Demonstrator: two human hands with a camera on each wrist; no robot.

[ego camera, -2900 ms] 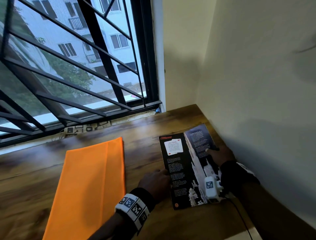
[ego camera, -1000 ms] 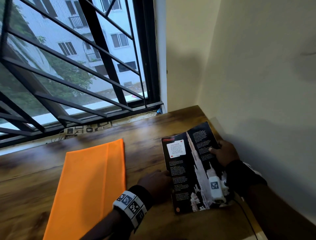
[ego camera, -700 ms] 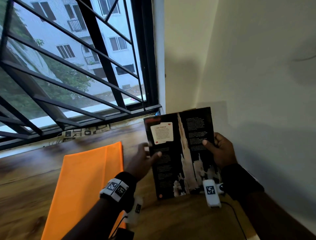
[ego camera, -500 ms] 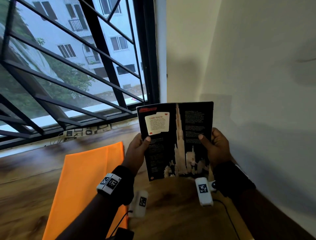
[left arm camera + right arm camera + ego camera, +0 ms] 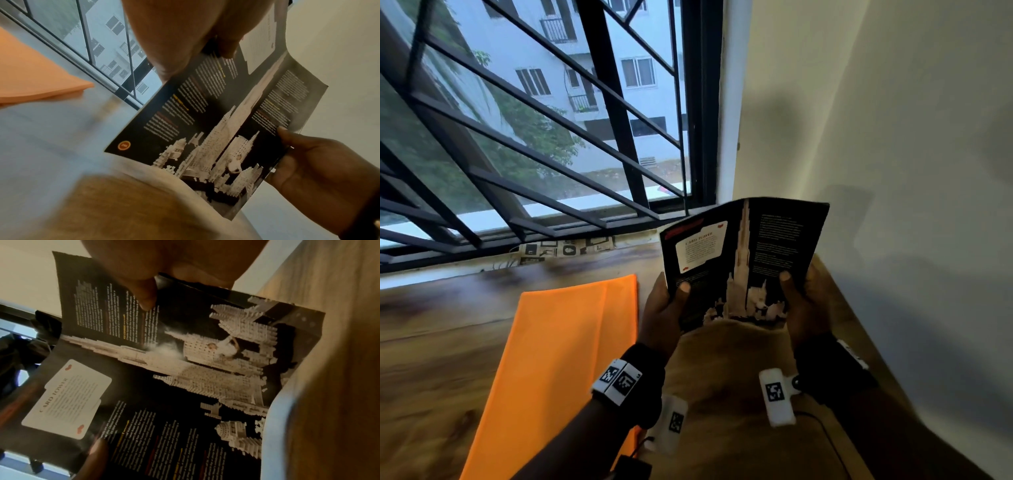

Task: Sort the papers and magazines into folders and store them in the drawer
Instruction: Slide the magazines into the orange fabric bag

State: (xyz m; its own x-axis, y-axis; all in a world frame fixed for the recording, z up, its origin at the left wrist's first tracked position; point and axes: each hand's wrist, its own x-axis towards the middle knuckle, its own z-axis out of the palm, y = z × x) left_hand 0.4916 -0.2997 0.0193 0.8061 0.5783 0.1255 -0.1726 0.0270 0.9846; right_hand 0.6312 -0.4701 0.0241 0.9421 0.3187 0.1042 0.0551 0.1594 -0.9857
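A person's left hand [image 5: 664, 308] and right hand [image 5: 803, 305] each pinch a side edge of a dark magazine [image 5: 743, 260], held raised above the wooden desk [image 5: 448, 342] (a card-tower spread faces them). This looks like the sorting step; next, it likely needs carrying left to the closed orange folder [image 5: 565, 359] lying flat near the window.

The magazine [image 5: 743, 260] is black, with a pale cream tower running up its middle, white text columns, and a white card panel edged with red at its ten o'clock corner. A small orange disc marks one bottom corner. At nine o'clock from it lies a plain bright orange folder [image 5: 565, 359]. The table [image 5: 431, 342] is brown woodgrain. The window bars [image 5: 616, 113] are black, the wall [image 5: 911, 154] cream.
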